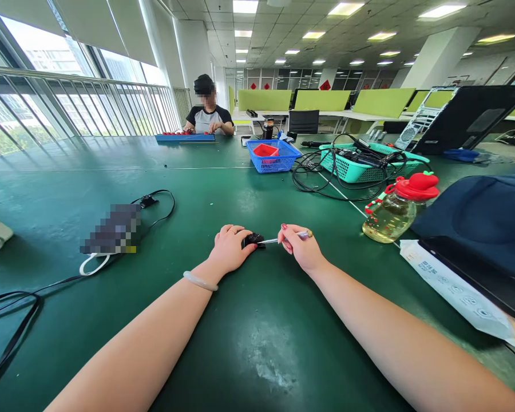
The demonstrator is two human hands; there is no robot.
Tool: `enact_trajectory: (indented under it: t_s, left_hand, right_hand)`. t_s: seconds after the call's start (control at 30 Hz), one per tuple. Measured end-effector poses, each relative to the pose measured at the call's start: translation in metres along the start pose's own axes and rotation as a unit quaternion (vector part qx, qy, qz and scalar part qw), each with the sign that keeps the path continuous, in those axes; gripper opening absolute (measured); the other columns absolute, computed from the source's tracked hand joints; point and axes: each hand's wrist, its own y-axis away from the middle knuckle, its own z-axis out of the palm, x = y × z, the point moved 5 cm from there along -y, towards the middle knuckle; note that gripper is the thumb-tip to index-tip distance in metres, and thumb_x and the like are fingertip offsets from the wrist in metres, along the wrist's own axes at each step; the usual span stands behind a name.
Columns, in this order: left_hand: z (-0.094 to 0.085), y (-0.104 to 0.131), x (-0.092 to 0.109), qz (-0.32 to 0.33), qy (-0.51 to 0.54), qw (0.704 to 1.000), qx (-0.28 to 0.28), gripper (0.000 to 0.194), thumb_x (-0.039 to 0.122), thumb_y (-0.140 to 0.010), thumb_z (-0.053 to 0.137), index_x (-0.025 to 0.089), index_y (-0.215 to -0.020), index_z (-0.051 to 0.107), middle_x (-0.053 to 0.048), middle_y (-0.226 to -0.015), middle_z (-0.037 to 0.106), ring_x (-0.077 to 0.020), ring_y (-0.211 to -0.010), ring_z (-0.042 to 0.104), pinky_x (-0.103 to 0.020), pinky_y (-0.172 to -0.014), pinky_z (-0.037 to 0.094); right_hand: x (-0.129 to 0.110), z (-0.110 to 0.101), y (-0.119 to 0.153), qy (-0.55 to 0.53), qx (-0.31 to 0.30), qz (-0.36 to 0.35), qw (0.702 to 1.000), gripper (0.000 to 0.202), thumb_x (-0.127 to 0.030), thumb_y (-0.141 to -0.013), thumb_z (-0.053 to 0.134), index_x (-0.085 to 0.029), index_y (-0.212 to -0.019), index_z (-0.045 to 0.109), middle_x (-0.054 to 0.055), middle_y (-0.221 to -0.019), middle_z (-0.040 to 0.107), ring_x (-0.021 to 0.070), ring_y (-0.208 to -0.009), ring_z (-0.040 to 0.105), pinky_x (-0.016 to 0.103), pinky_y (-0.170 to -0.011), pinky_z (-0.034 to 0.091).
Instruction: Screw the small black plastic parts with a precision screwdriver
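Green tabletop [223, 191] bears a teal basket [349, 171] and a red-lidded bottle [388, 218] — nearer, the right hand [304, 250] grips a slim silver tool [302, 234], its tip at a small black piece [253, 238] — pinned under the left hand [229, 247].

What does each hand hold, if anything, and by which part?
The right hand holds a pen-like tool around its middle; the left hand, a small black object by its left side.

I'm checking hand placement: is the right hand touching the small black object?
Apart: the head view shows green tabletop between the right hand and the small black object.
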Motion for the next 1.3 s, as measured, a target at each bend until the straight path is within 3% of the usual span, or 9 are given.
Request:
enact_trajectory:
  t_s: [0.17,0.3,0.4,0.8,1.03,1.3]
  left_hand:
    - [0.000,0.000,0.000,0.000,-0.005,1.000,0.000,0.037,0.047,-0.090,0.057,0.029,-0.122,0.066,-0.007,-0.134,0.060,-0.0321,-0.134,0.041,-0.053,-0.112,0.036]
    - [0.001,0.000,0.000,-0.001,-0.008,1.000,-0.001,0.038,0.048,-0.090,0.057,0.029,-0.122,0.066,-0.007,-0.135,0.060,-0.0324,-0.134,0.040,-0.052,-0.111,0.037]
    - [0.000,0.000,0.001,-0.003,-0.011,1.000,-0.003,0.037,0.047,-0.090,0.057,0.030,-0.122,0.066,-0.007,-0.135,0.060,-0.0318,-0.134,0.040,-0.052,-0.111,0.037]
    - [0.001,-0.001,0.000,-0.001,-0.016,1.000,-0.002,0.039,0.047,-0.090,0.057,0.027,-0.123,0.066,-0.008,-0.135,0.060,-0.0327,-0.135,0.040,-0.052,-0.111,0.037]
    - [0.001,-0.001,0.000,-0.002,-0.023,1.000,-0.006,0.040,0.047,-0.091,0.056,0.028,-0.124,0.065,-0.007,-0.137,0.059,-0.0319,-0.135,0.040,-0.051,-0.111,0.038]
    - [0.001,0.000,0.000,0.004,-0.016,1.000,0.000,0.038,0.047,-0.091,0.057,0.028,-0.122,0.066,-0.007,-0.135,0.061,-0.0323,-0.134,0.041,-0.052,-0.110,0.038]
  right_hand:
    - [-0.016,0.004,0.008,0.127,-0.013,-0.074,0.989,0.054,-0.063,-0.091,0.048,-0.021,-0.060,0.059,-0.003,-0.049,0.041,0.0117,-0.048,0.039,0.027,-0.049,0.031]
    - [-0.034,0.015,0.018,0.239,-0.039,-0.187,0.952,0.049,-0.050,-0.098,0.042,-0.021,-0.061,0.059,0.000,-0.056,0.053,0.0127,-0.053,0.047,0.028,-0.058,0.038]
    - [-0.037,0.022,0.022,0.279,-0.062,-0.232,0.930,0.046,-0.043,-0.099,0.040,-0.021,-0.062,0.057,0.000,-0.058,0.056,0.0128,-0.055,0.049,0.027,-0.059,0.040]
    - [-0.035,0.023,0.023,0.306,-0.057,-0.261,0.914,0.041,-0.036,-0.099,0.042,-0.021,-0.064,0.057,0.001,-0.060,0.058,0.0129,-0.056,0.052,0.026,-0.059,0.041]
    - [-0.040,0.029,0.027,0.324,-0.059,-0.357,0.874,0.033,-0.030,-0.098,0.046,-0.021,-0.068,0.058,-0.002,-0.056,0.051,0.0115,-0.050,0.043,0.025,-0.053,0.036]
    - [-0.039,0.021,0.024,0.272,-0.031,-0.295,0.915,0.035,-0.030,-0.098,0.047,-0.021,-0.065,0.058,-0.001,-0.058,0.058,0.0116,-0.053,0.051,0.025,-0.056,0.040]
